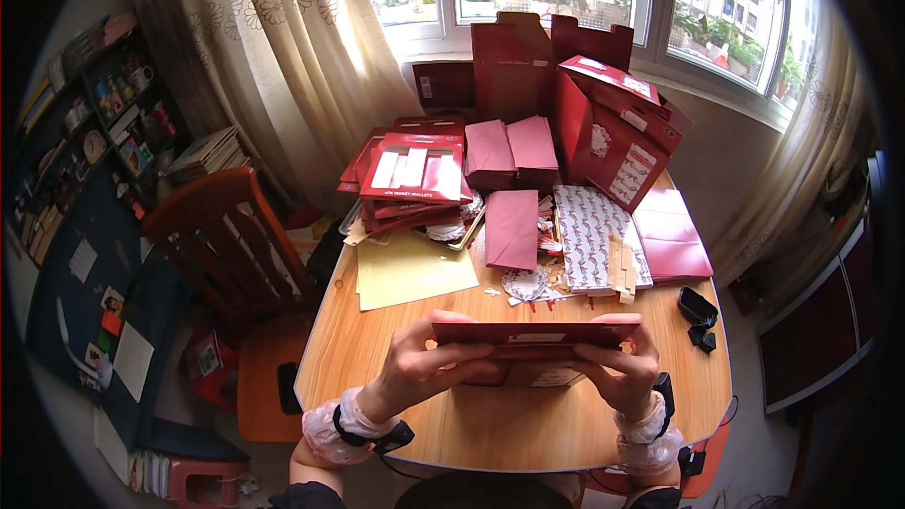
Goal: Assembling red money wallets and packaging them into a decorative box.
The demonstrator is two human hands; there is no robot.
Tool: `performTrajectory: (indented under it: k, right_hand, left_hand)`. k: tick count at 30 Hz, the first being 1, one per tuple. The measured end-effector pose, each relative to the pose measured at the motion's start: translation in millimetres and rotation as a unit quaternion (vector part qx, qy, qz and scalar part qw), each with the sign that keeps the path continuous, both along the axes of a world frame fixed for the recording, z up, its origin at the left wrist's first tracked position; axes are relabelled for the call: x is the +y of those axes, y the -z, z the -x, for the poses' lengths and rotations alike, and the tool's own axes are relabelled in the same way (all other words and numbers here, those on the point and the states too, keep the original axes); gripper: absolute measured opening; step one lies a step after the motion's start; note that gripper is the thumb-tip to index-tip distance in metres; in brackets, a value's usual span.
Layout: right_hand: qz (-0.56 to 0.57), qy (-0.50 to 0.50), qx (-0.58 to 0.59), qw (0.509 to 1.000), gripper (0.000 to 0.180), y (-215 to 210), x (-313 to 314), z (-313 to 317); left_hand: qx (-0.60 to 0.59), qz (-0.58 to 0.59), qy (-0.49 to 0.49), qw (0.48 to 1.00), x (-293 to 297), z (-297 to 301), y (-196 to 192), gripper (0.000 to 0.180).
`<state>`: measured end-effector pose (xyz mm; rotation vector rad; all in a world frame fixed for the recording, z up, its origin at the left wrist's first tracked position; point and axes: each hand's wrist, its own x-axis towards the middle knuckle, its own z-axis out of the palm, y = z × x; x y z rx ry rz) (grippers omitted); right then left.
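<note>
Over the near part of the wooden table, a dark red cardboard box [537,330] stands between my hands, its top edge toward me. My left hand [415,368] grips its left end, thumb and fingers closed on the card. At the right end my right hand [622,368] holds it the same way. The lower part of the box is partly hidden by my fingers. Beyond it lie a yellow sheet [418,269], a pink envelope [512,228] and a round white paper doily [524,283].
Behind are a stack of red windowed packets [415,170], piles of pink envelopes [514,146], a patterned stack [594,236] and a large open red carton [613,141]. A black case [698,306] sits at the table's right edge. An orange-brown chair [231,264] stands left.
</note>
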<state>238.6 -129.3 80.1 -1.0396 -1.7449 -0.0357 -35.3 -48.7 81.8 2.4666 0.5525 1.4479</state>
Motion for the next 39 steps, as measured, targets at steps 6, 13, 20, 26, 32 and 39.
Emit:
performTrajectory:
  k: [6, 13, 20, 26, 32, 39]
  right_hand:
    - [0.046, 0.001, 0.003, 0.999, 0.030, 0, -1, -4]
    - [0.063, -0.014, 0.135, 0.989, 0.032, 10, 2, -1]
    - [0.084, -0.054, 0.158, 0.982, 0.027, 11, 1, -20]
    - [0.072, -0.048, 0.107, 0.990, 0.024, 0, 3, -15]
    - [0.043, -0.027, 0.084, 0.995, 0.021, 6, 6, -16]
    - [0.043, -0.041, 0.155, 0.986, 0.026, 4, 3, -19]
  left_hand:
    - [-0.003, 0.046, 0.026, 0.999, 2, -2, 2, 0.028]
    - [-0.008, 0.138, 0.023, 0.990, 4, -3, 8, 0.022]
    - [-0.029, 0.151, 0.023, 0.988, 4, -1, 15, 0.022]
    - [-0.044, 0.121, 0.021, 0.991, 6, -4, 18, 0.024]
    - [-0.044, 0.150, 0.031, 0.987, 9, -6, 20, 0.022]
    - [-0.063, 0.163, 0.037, 0.984, 6, -8, 20, 0.020]
